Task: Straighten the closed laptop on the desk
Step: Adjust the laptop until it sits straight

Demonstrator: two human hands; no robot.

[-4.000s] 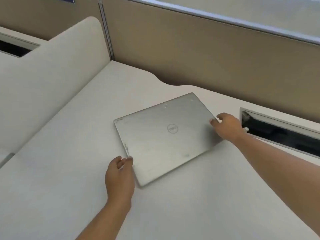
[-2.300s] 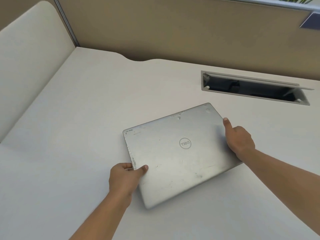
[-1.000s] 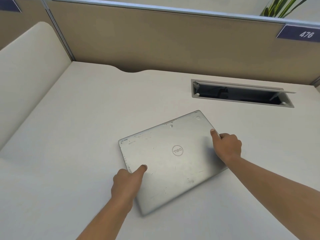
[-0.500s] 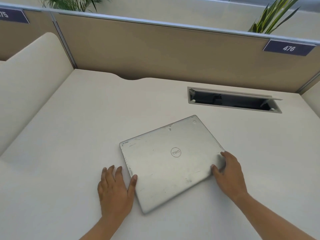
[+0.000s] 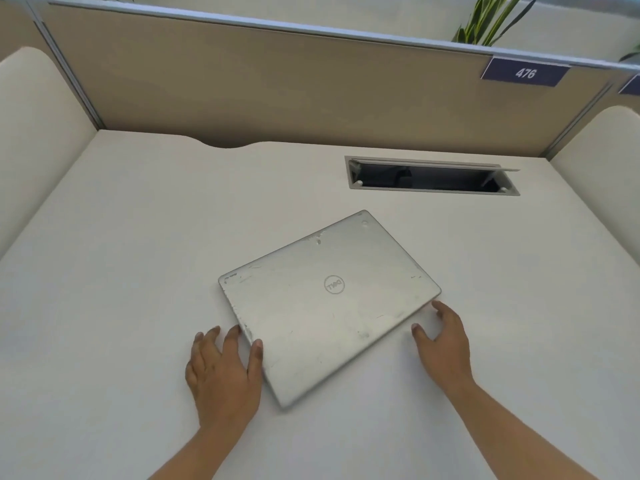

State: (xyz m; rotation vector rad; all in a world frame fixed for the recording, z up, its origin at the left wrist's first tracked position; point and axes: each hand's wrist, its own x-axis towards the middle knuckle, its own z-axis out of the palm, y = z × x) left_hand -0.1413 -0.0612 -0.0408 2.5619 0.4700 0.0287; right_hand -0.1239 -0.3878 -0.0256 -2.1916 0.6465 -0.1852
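Though askew, one laptop (image 5: 329,303), two hands.

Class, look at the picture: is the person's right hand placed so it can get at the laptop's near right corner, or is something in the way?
Probably yes. The right hand lies open on the desk beside the laptop, fingertips at its corner; nothing lies between.

White desk (image 5: 138,237), tan partition (image 5: 277,84), plant (image 5: 491,22)
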